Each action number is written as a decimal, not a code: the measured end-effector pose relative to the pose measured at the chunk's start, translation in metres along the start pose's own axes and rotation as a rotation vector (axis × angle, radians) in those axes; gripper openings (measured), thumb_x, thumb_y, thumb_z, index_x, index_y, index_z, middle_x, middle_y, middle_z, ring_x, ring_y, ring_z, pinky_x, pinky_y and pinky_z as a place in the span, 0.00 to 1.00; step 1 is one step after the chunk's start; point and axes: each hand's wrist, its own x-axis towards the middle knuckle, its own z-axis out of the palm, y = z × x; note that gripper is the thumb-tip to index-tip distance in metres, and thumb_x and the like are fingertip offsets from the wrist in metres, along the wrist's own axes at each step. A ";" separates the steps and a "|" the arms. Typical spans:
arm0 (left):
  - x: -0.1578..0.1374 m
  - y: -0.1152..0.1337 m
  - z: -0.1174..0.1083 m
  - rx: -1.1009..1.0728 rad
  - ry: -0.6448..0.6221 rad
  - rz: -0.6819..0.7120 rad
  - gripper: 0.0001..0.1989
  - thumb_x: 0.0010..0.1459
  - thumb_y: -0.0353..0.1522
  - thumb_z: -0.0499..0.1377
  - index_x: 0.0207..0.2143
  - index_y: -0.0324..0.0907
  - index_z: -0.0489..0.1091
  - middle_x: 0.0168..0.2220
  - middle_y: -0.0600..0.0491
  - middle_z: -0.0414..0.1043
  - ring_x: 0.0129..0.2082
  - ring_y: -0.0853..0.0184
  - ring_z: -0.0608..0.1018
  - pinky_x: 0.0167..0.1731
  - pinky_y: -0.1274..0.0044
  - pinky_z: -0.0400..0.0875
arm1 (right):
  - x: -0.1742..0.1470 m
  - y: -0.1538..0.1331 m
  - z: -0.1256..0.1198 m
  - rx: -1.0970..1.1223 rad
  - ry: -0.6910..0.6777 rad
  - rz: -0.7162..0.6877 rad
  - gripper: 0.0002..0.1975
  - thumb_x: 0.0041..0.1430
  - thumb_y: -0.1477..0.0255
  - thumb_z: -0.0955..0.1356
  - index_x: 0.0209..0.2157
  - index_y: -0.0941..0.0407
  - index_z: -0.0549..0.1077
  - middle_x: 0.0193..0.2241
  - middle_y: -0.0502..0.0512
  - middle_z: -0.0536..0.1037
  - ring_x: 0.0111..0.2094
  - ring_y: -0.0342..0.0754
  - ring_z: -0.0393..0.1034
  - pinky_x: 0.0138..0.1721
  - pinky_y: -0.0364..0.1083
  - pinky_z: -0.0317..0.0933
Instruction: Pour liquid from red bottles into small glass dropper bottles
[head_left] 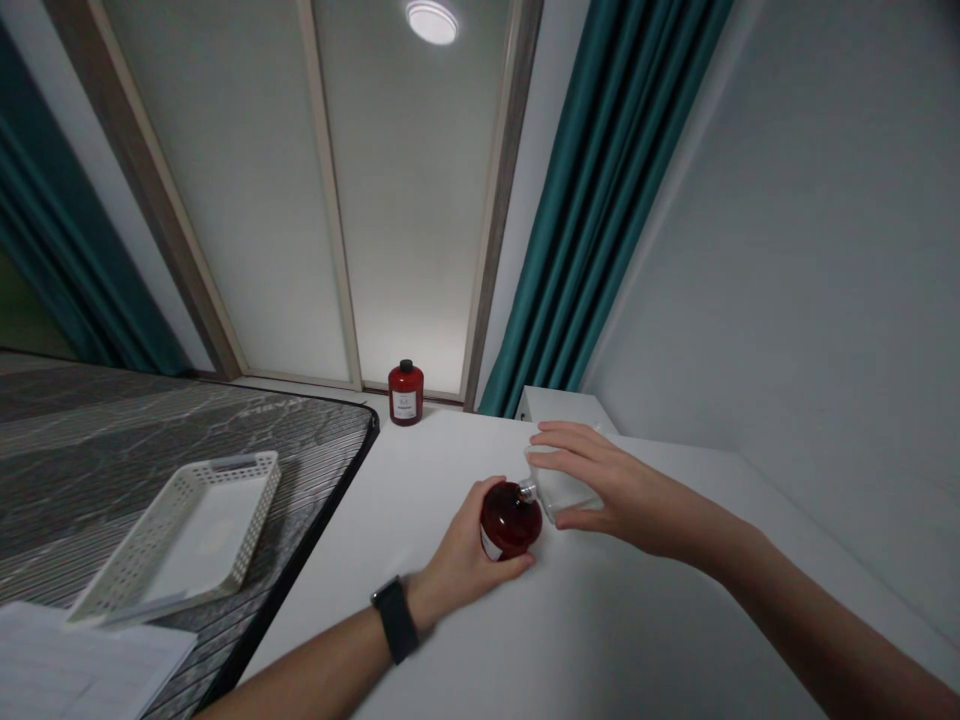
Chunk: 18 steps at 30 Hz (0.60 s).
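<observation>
My left hand, with a dark watch on its wrist, is closed around a dark red round bottle. The bottle is tipped to the right, and a clear neck with no cap shows at its upper right. A clear glass container sits in the curled fingers of my right hand, just right of that neck. Whether the neck touches the glass or reaches into it, I cannot tell. Farther back, a second red bottle with a black cap and white label stands upright on the white table.
On the grey patterned surface at left lie a white perforated basket and some paper sheets. A small white cabinet stands beyond the table, near a teal curtain. A wall rises along the right.
</observation>
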 end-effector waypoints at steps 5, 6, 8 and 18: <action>0.000 0.001 -0.001 0.003 0.004 0.000 0.40 0.47 0.31 0.70 0.59 0.43 0.55 0.57 0.43 0.64 0.57 0.53 0.69 0.60 0.58 0.62 | 0.000 -0.001 -0.001 -0.012 -0.022 0.013 0.30 0.53 0.69 0.76 0.57 0.52 0.69 0.61 0.62 0.69 0.65 0.59 0.58 0.63 0.61 0.59; 0.000 0.001 -0.001 0.004 0.004 -0.002 0.40 0.47 0.31 0.70 0.59 0.43 0.55 0.57 0.44 0.64 0.57 0.53 0.69 0.60 0.58 0.62 | 0.000 -0.001 -0.001 -0.016 -0.029 0.016 0.31 0.53 0.70 0.76 0.57 0.52 0.69 0.61 0.62 0.69 0.65 0.59 0.57 0.63 0.61 0.59; 0.000 0.001 -0.001 0.005 0.002 -0.001 0.40 0.46 0.31 0.70 0.59 0.43 0.55 0.57 0.44 0.64 0.57 0.53 0.70 0.60 0.58 0.62 | 0.000 -0.002 -0.002 -0.022 -0.038 0.017 0.31 0.52 0.70 0.76 0.57 0.53 0.69 0.61 0.62 0.68 0.65 0.60 0.57 0.63 0.61 0.59; 0.000 0.003 -0.001 -0.007 0.002 -0.008 0.39 0.47 0.31 0.70 0.59 0.43 0.55 0.57 0.43 0.64 0.57 0.52 0.69 0.59 0.58 0.63 | 0.001 -0.006 -0.004 -0.007 -0.041 0.024 0.29 0.54 0.71 0.75 0.58 0.50 0.69 0.61 0.59 0.69 0.65 0.59 0.56 0.63 0.62 0.58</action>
